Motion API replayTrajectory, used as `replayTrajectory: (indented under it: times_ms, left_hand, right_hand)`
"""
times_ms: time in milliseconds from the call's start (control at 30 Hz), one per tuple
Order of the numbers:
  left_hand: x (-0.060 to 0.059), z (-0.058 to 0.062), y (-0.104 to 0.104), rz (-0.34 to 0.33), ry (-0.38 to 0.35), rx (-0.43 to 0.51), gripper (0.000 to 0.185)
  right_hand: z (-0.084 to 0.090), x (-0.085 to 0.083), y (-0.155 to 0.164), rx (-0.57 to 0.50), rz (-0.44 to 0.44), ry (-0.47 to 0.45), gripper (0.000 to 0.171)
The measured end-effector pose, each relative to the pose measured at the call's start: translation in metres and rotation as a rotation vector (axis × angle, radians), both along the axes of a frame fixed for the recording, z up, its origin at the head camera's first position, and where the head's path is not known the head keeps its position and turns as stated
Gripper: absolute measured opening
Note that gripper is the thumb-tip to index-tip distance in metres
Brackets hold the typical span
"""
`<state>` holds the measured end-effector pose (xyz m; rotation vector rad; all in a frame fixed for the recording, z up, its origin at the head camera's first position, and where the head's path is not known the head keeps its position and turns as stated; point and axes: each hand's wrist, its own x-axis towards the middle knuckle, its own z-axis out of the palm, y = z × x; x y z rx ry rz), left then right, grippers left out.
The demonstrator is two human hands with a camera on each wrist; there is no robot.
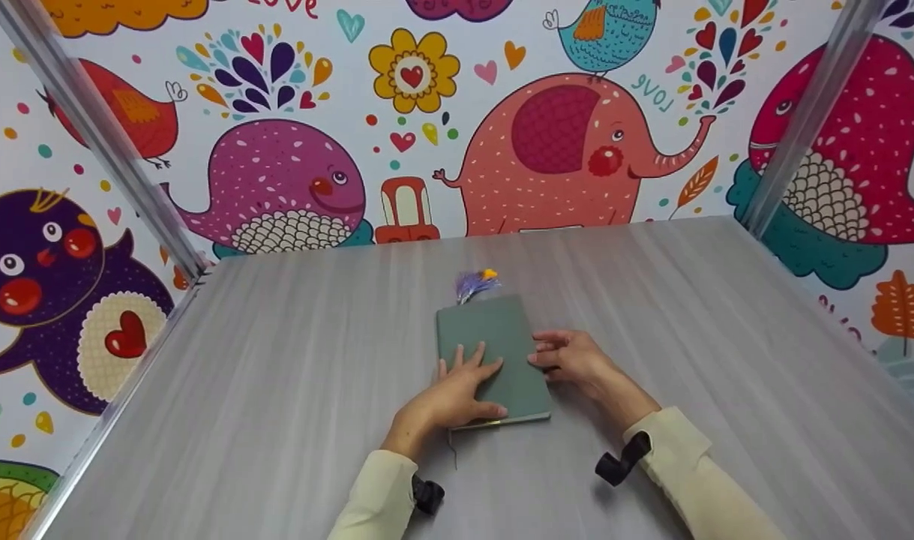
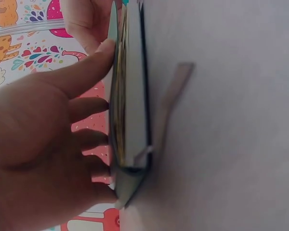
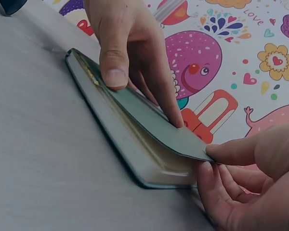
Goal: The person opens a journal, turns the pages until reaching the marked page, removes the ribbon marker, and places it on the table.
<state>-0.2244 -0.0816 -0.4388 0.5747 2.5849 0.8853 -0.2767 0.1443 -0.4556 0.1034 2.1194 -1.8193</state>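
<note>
A grey-green notebook [image 1: 494,341] lies flat in the middle of the table, with a purple and yellow tassel [image 1: 475,283] sticking out of its far end. My left hand [image 1: 464,375] rests on the cover with straight fingers, thumb by the near edge. My right hand [image 1: 548,354] pinches the cover's right edge. In the right wrist view the cover [image 3: 154,118] is lifted a little off the page block between that hand's thumb and fingers [image 3: 231,154]. The left wrist view shows the notebook [image 2: 132,120] edge-on under my left fingers [image 2: 86,103].
A thin ribbon [image 1: 451,444] trails from the notebook's near end onto the grey table [image 1: 277,390]; the left wrist view also catches this ribbon [image 2: 176,91]. Walls with cartoon animals enclose the table on three sides, with metal posts [image 1: 104,142] at the back corners.
</note>
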Motion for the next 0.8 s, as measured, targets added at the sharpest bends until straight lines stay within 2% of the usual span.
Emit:
replayTrajectory:
  times_ms: [200,300,567,800]
  left_hand:
    - [0.001,-0.001,0.003,-0.011,0.024,-0.076,0.093]
    - [0.001,-0.002,0.003,-0.004,0.03,-0.088,0.095]
    - [0.005,-0.001,0.009,0.013,0.022,-0.091,0.096]
    - [0.006,0.003,0.008,0.037,0.011,-0.042,0.095]
  right_hand:
    - [-0.003,0.0,-0.003,0.02,-0.029,0.01,0.052]
    - [-0.004,0.001,-0.005,0.034,-0.042,0.02,0.051]
    - [0.002,0.005,-0.004,0.043,-0.067,0.033,0.047]
    - [0.01,0.007,-0.003,0.005,-0.026,0.055,0.046]
